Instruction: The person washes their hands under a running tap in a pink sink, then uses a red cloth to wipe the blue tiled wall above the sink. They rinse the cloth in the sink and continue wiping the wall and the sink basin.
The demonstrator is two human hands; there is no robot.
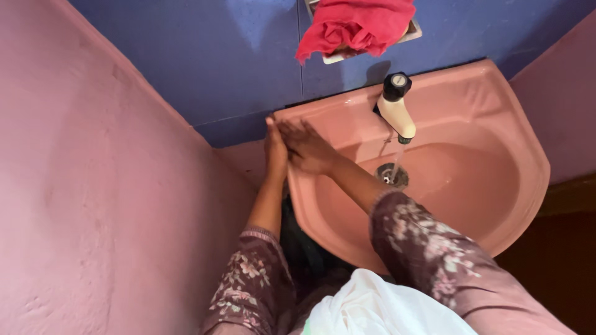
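My left hand (275, 152) and my right hand (308, 147) are pressed palm to palm over the left rim of a pink wash basin (496, 205). Nothing shows between the palms, and the fingers lie flat and point toward the wall. A cream tap with a black knob (397, 108) stands at the back of the basin and a thin stream of water (395, 162) runs from it down to the metal drain (392, 176). Both hands are to the left of the stream, apart from it. My sleeves are dark with a flower print.
A red cloth (357, 25) lies on a small wall shelf above the tap. The wall behind is blue (217, 56); a pink wall (93, 186) stands close on the left. White fabric (379, 310) hangs at my front. Dark floor shows at the lower right.
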